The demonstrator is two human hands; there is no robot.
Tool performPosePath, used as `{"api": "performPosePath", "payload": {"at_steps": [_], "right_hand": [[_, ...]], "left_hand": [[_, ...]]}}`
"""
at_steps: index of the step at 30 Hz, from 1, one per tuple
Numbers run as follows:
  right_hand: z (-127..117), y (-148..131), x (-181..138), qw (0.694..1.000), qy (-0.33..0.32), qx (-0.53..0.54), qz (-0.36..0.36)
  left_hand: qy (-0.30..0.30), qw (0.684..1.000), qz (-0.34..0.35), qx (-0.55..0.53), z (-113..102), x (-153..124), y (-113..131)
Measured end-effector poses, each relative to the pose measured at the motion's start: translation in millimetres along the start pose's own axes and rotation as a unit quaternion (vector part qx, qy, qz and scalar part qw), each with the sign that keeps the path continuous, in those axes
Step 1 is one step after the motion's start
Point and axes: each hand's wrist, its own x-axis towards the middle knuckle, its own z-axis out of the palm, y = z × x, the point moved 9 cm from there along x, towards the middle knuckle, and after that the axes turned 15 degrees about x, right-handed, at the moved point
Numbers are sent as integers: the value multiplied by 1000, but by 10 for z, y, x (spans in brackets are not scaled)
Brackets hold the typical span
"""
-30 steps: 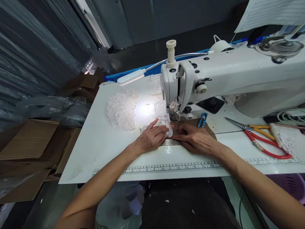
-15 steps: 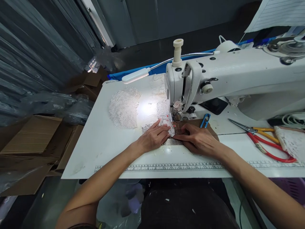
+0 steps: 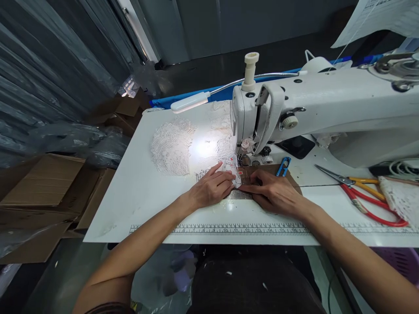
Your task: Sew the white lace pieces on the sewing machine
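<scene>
My left hand (image 3: 209, 188) lies flat on a small white lace piece with red marks (image 3: 231, 170), fingers stretched toward the needle of the white sewing machine (image 3: 314, 109). My right hand (image 3: 273, 192) rests beside it on a brown cardboard piece (image 3: 288, 174), fingers pressed down and curled at the lace's edge. Both hands meet just in front of the presser foot (image 3: 242, 159). More white lace (image 3: 172, 146) spreads out behind the left hand under the lamp's bright spot.
Blue thread snips (image 3: 283, 165) lie right of the presser foot. Red and yellow-handled scissors (image 3: 363, 194) lie further right, next to a lace scrap (image 3: 401, 198). A ruler strip (image 3: 229, 229) runs along the white table's front edge. Cardboard boxes (image 3: 46, 187) stand left of the table.
The hands have stayed on the lace before the needle with barely any shift. The view has drifted slightly, moving the machine a little to the right in the picture.
</scene>
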Motion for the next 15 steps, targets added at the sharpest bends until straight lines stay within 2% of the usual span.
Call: {"api": "performPosePath", "payload": {"at_steps": [15], "right_hand": [[-19, -5, 6, 1000, -3, 12, 1]], "left_hand": [[-8, 1000, -7, 3, 34, -34, -9]]}}
